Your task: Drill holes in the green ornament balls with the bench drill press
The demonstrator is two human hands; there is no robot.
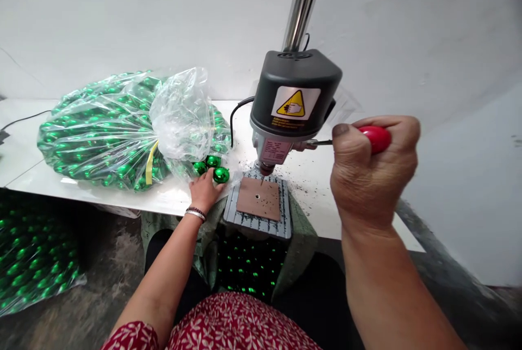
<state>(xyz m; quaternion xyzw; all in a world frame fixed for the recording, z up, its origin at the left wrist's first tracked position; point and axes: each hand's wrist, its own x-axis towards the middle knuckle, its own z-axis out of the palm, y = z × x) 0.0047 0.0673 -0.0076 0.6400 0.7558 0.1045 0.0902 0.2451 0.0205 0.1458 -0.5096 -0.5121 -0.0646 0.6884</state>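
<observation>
My right hand (373,170) is wrapped round the red knob (376,139) on the feed lever of a small bench drill press (296,97). At the bag's mouth, my left hand (204,191) reaches to a few shiny green balls, its thumb and index finger apart beside the nearest ball (221,175). I cannot tell whether it grips that ball. Below the chuck (267,168), a thin bit points down at a brown square pad (248,206) with a small hole. The pad lies on the grey slotted drill base (230,214), with no ball on it.
A large clear plastic bag (101,132) full of green balls lies on the white table (318,214). Dark shavings are scattered round the base. More green balls (250,263) sit below the table edge in green cloth (302,247). Another filled bag (36,263) stands at lower left.
</observation>
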